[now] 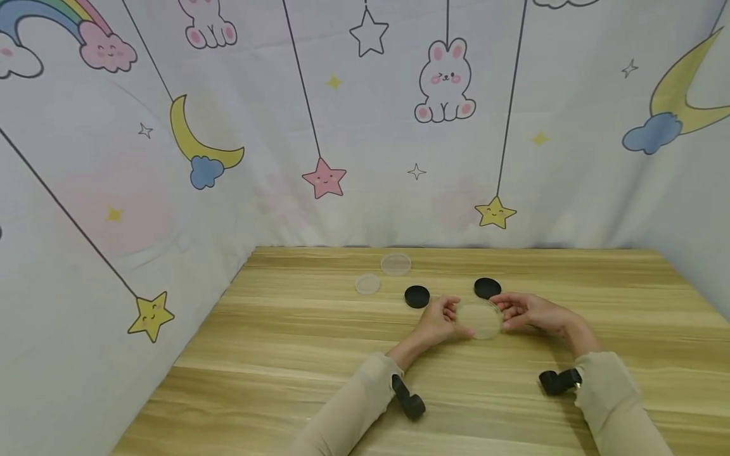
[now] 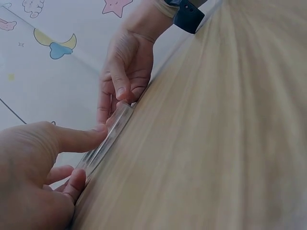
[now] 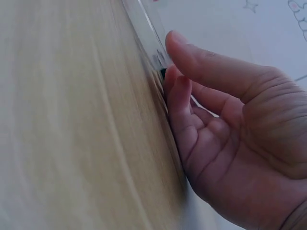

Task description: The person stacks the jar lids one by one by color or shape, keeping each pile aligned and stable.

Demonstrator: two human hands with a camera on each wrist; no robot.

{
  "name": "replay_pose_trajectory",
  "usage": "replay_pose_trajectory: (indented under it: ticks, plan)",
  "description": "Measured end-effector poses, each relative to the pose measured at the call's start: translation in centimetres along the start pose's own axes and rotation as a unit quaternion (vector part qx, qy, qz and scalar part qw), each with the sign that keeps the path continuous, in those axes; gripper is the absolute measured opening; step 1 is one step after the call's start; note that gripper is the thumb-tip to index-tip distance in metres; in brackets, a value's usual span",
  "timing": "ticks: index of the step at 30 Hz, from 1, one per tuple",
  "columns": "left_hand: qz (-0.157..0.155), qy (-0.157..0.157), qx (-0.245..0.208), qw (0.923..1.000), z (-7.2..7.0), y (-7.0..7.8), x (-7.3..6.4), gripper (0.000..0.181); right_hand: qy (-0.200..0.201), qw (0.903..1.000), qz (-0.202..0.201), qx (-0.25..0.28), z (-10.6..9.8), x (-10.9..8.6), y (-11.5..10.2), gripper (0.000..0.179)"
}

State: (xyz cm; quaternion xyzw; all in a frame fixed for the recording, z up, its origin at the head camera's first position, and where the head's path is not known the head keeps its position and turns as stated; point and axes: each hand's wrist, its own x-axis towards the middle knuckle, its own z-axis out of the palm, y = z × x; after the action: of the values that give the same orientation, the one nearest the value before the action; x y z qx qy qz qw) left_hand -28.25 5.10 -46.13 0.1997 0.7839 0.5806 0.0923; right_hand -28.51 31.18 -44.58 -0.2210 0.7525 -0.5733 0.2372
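- Dish [image 1: 480, 318]: clear, round and shallow, lying flat on the counter [image 1: 319, 354] near its middle, a little toward the far edge, between both hands.
- Left hand [image 1: 439, 318]: pinches the dish's left rim. The left wrist view shows the thumb on top of the rim and the fingertips [image 2: 76, 181] curled under its edge.
- Right hand [image 1: 527, 310]: pinches the right rim. The right wrist view shows the thumb [image 3: 201, 60] over the rim and the fingers curled against its side, down at the counter.
- Two black caps stand just beyond the dish toward the far edge: one [image 1: 417, 296] beyond the left hand, one [image 1: 487, 287] just beyond the right fingers.
- Two more clear round pieces lie nearer the far edge, well apart from the hands: a smaller one [image 1: 367, 284] and a larger one [image 1: 396, 264].
- Whether the held dish is one piece or a lid seated on a base cannot be told from these views.
- Handling, as a judgement: thin clear plastic flexes and slips, so grip at opposite points of the rim with equal light pressure.
- Keep the dish level, and raise both sides together rather than prying at one.
- Keep the right fingers clear of the nearer black cap to avoid knocking it.
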Motion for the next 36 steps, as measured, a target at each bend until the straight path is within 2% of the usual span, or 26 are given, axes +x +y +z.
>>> replay_pose_trajectory:
  ticks: [9,15,17,20,23,25,27,30,34,36]
  plan:
    - [-0.002,0.007,-0.027,0.9996,-0.2,0.0,-0.1,0.063,0.015,0.9999,0.002,0.001,0.3,0.2,0.1,0.075]
    - [-0.003,0.011,-0.035,0.9993,-0.1,0.1,0.1,0.062,0.031,0.9993,0.007,0.018,-0.3,-0.2,0.4,0.073]
    - [-0.002,0.017,-0.030,0.9994,0.0,0.1,0.1,0.061,0.035,0.9985,-0.005,0.042,-0.7,-0.4,0.8,0.063]
    - [-0.005,0.019,-0.029,0.9994,0.2,0.2,0.1,0.060,0.034,0.9933,-0.032,0.106,-1.2,-0.8,1.5,0.044]
    - [-0.011,0.022,-0.021,0.9995,0.2,0.7,-0.2,0.060,0.052,0.9831,-0.052,0.168,-1.4,-1.1,1.5,0.040]
    - [-0.019,0.029,-0.029,0.9990,0.1,1.2,-0.3,0.060,0.092,0.9759,-0.058,0.189,-1.3,-0.9,0.9,0.038]
    - [-0.025,0.035,-0.031,0.9986,-0.1,1.9,-0.3,0.059,0.138,0.9703,-0.059,0.190,-1.1,-0.5,0.0,0.036]
    - [-0.023,0.042,-0.049,0.9976,-0.9,3.0,0.0,0.057,0.193,0.9699,-0.045,0.141,-1.1,0.9,-2.1,0.037]
    - [-0.019,0.070,-0.077,0.9944,-2.9,4.2,0.7,0.054,0.218,0.9722,-0.023,0.081,-0.3,3.9,-5.3,0.057]
    - [-0.021,0.101,-0.115,0.9879,-4.2,4.7,1.2,0.051,0.226,0.9694,-0.024,0.094,0.3,5.5,-6.9,0.065]
